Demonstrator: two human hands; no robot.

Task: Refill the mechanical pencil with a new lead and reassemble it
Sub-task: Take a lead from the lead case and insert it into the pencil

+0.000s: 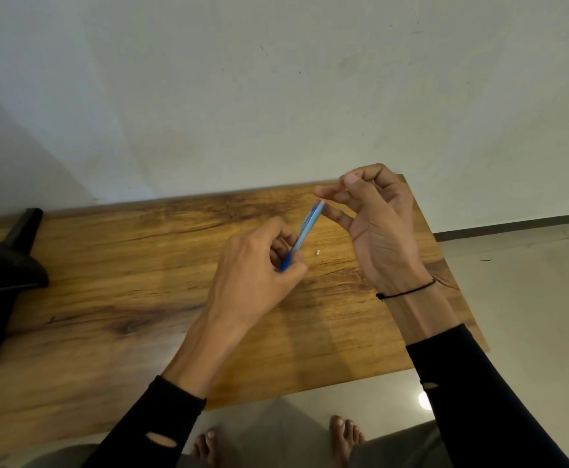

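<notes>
Up above the wooden table (114, 265), the left hand (252, 265) grips the blue pencil (305, 231) by its dark low end. Its far tip touches the right hand (377, 224), whose fingers are loosely curled, holding nothing I can see. Just right of the pencil, a tiny white piece (317, 253) lies on the table.
</notes>
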